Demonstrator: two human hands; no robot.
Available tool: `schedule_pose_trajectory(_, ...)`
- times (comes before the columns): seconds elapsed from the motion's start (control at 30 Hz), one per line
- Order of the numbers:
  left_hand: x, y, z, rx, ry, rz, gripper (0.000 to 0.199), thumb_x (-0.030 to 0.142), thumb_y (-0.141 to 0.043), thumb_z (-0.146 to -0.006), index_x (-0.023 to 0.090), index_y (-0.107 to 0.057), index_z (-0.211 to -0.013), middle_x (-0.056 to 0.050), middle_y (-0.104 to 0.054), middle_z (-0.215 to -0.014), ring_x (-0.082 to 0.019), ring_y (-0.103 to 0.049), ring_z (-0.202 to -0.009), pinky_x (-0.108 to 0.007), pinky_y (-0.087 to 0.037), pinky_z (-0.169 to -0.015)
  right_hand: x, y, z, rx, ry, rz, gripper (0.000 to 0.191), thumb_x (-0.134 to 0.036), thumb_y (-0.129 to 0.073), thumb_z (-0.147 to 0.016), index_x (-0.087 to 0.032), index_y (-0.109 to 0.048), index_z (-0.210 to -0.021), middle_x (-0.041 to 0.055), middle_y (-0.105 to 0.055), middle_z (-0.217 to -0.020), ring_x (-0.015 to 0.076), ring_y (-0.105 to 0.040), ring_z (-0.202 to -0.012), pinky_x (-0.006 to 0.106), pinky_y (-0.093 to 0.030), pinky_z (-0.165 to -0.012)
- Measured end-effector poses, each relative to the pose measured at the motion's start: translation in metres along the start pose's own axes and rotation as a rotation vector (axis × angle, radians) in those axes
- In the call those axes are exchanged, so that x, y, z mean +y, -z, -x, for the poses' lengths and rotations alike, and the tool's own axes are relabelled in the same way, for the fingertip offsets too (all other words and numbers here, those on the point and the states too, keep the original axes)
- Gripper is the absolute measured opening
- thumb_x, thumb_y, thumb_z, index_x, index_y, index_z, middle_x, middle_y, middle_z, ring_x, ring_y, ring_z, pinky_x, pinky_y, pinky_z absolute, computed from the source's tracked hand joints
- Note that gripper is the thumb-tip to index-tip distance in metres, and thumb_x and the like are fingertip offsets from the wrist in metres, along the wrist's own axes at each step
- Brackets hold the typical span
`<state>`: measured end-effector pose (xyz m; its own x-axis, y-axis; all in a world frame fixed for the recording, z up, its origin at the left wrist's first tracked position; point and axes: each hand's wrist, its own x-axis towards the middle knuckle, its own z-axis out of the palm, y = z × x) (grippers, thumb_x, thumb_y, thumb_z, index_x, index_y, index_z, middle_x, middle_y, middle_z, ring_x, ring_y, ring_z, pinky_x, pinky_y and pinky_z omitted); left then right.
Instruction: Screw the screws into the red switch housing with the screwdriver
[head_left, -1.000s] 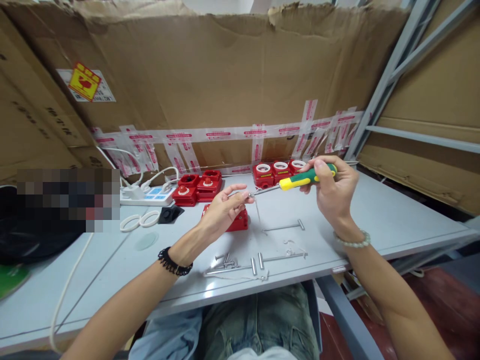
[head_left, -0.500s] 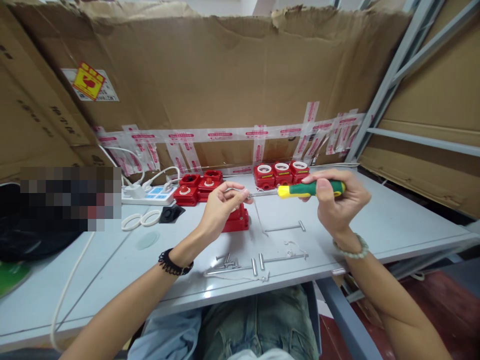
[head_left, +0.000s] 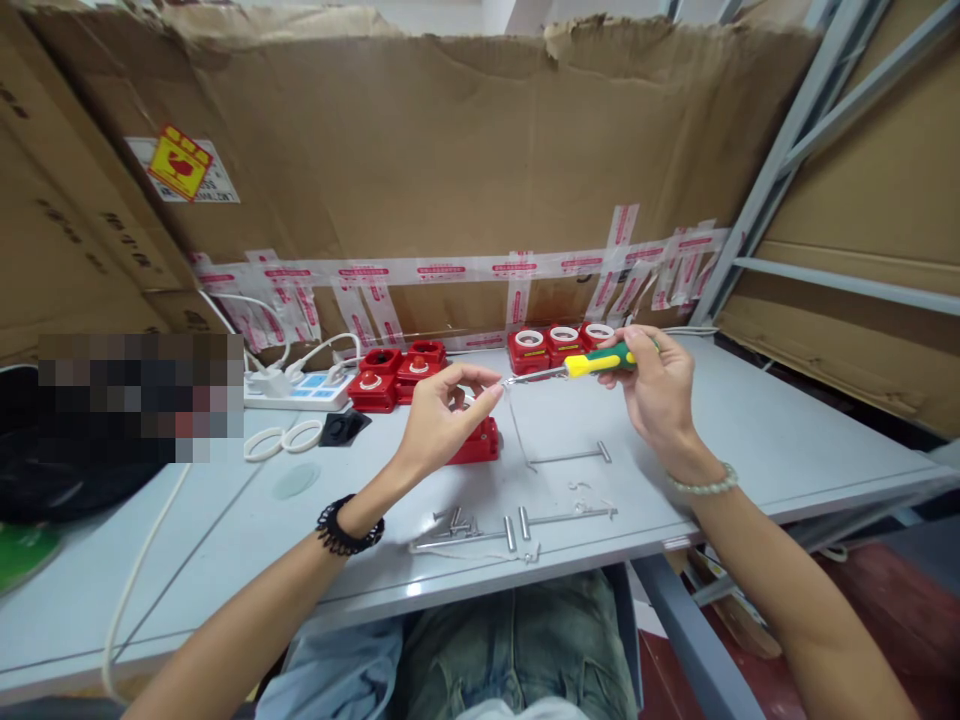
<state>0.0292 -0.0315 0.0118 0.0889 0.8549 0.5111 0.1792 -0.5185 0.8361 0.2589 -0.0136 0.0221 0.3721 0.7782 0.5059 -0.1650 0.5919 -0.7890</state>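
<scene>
My right hand [head_left: 660, 395] is wrapped round the handle of a screwdriver [head_left: 600, 361], yellow and green, with its metal shaft pointing left. The tip meets the fingertips of my left hand [head_left: 448, 412], which pinch the upper end of a thin chain [head_left: 517, 425]; a small metal piece there is too tiny to make out. The chain runs down to a T-shaped metal rod [head_left: 566, 456] on the table. Behind and below my left hand stands a red housing [head_left: 480, 443], partly hidden by it.
Near the front edge lie more T-shaped rods [head_left: 562, 517] and several screws [head_left: 456, 521]. At the back are red housings with white rings [head_left: 529, 340] and other red housings [head_left: 373, 392]. Leftward sit a power strip [head_left: 315, 390], white rings [head_left: 262, 445] and a clear disc [head_left: 295, 481].
My right hand has shifted its grip, turning over the screwdriver handle and covering more of it. The handle has moved slightly left and up. My left hand stays nearly in place.
</scene>
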Motion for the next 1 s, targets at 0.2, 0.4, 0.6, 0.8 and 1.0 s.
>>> schedule_pose_trajectory(0.2, -0.002, -0.001, 0.002, 0.004, -0.084, -0.063, 0.010, 0.029, -0.072, -0.079, 0.019, -0.075, -0.079, -0.001, -0.067, -0.070, -0.012, -0.043, -0.056, -0.025, -0.034, -0.054, 0.000, 0.000, 0.000, -0.022, -0.101, -0.022, 0.021, -0.036, -0.073, -0.070, -0.018, -0.063, -0.072, -0.0028, -0.066, -0.065, 0.0064, -0.057, -0.043, 0.017, -0.045, -0.036)
schedule_pose_trajectory(0.4, -0.001, 0.003, 0.001, 0.046, -0.024, 0.024, 0.007, 0.026, -0.079, -0.072, 0.020, -0.077, -0.076, -0.002, -0.067, -0.070, -0.014, -0.046, -0.060, -0.026, -0.035, -0.056, -0.002, 0.008, -0.003, -0.211, -0.296, 0.082, 0.043, -0.054, -0.079, -0.064, -0.016, -0.069, -0.082, 0.0022, -0.070, -0.067, 0.0124, -0.065, -0.046, 0.023, -0.056, -0.044)
schedule_pose_trajectory(0.6, -0.006, 0.010, -0.004, -0.012, -0.040, -0.038, 0.005, 0.025, -0.080, -0.071, 0.021, -0.078, -0.074, -0.004, -0.071, -0.075, -0.018, -0.056, -0.071, -0.029, -0.042, -0.070, -0.001, 0.016, -0.004, -0.396, -0.338, 0.237, 0.043, -0.053, -0.081, -0.064, -0.014, -0.062, -0.066, -0.0003, -0.059, -0.045, 0.0096, -0.053, -0.034, 0.019, -0.043, -0.033)
schedule_pose_trajectory(0.8, -0.010, 0.017, -0.009, -0.158, -0.155, -0.196, 0.019, 0.033, -0.075, -0.077, 0.023, -0.076, -0.094, -0.008, -0.071, -0.099, -0.024, -0.062, -0.094, -0.036, -0.044, -0.092, 0.003, 0.016, -0.008, -0.322, -0.424, 0.184, 0.039, -0.046, -0.084, -0.059, -0.015, -0.061, -0.064, -0.0017, -0.058, -0.048, 0.0082, -0.053, -0.039, 0.018, -0.043, -0.035)
schedule_pose_trajectory(1.0, -0.029, 0.042, -0.009, -0.403, -0.144, -0.599, 0.077, 0.050, -0.079, -0.067, 0.029, -0.051, -0.136, -0.011, -0.053, -0.139, -0.035, -0.045, -0.129, -0.052, -0.027, -0.110, 0.007, 0.022, -0.012, -0.305, -0.420, 0.179, 0.034, -0.042, -0.082, -0.063, -0.014, -0.061, -0.066, -0.0018, -0.057, -0.048, 0.0081, -0.053, -0.040, 0.018, -0.042, -0.036)
